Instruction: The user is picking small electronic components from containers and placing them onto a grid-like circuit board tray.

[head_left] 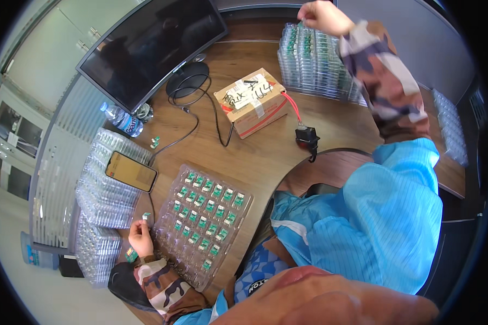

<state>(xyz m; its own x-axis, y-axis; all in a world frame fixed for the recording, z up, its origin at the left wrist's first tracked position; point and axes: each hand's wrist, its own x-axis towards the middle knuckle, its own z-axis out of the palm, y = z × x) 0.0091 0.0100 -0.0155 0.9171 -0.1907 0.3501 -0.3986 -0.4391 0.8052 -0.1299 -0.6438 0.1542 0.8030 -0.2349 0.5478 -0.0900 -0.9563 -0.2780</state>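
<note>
Two hands work apart: my left hand [141, 238] pinches a small green part [146, 216] beside the clear tray [168, 250] on the tabletop [255, 157]; my right hand [322, 16] reaches the far tray stack [309, 59], fingers closed, contents unclear. Seating the part likely follows.

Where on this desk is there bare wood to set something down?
Bare desk lies between the cardboard box, the black switch and the far tray stack. A strip runs between the box and the filled tray. It is crowded by the left stacks under the phone.
</note>
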